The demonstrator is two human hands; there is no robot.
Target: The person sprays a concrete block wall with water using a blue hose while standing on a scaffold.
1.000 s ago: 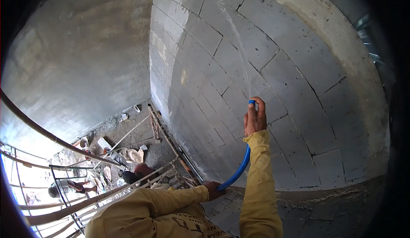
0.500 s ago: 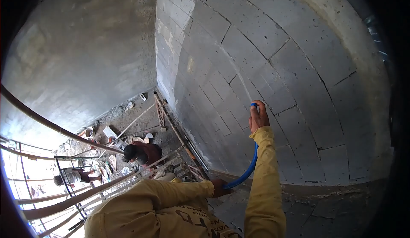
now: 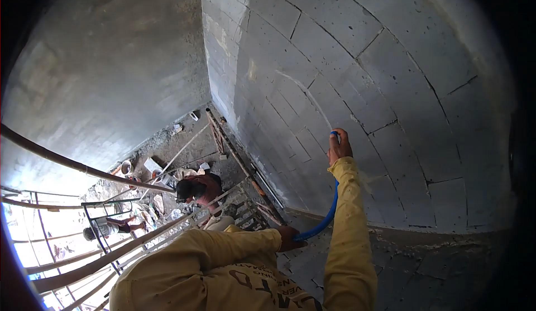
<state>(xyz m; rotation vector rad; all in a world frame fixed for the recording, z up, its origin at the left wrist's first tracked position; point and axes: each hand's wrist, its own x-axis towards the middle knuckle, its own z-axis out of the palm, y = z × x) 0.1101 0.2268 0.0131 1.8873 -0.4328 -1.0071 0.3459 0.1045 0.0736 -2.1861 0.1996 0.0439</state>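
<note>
A blue hose (image 3: 322, 225) runs between my two hands in a curve. My right hand (image 3: 340, 147) is closed round its upper end, close to a grey block wall (image 3: 385, 110), with the thumb side at the blue tip. From that tip a thin stream of water (image 3: 309, 95) arcs up and left toward the wall, where the blocks look darker than the pale patch at the left. Lower down, my left hand (image 3: 290, 239) grips the hose near my body. Both sleeves are yellow.
A smooth grey wall (image 3: 111, 76) rises on the left. Wooden poles and railings (image 3: 106, 261) cross the lower left. Far below, a person in dark red (image 3: 204, 191) bends near buckets (image 3: 127, 167), and another person (image 3: 109, 227) is farther left. A long pole (image 3: 240, 163) leans beside the block wall.
The view has shifted, so the floor and people sit farther right. The stream lands at a slightly different place. Both hands still hold the hose.
</note>
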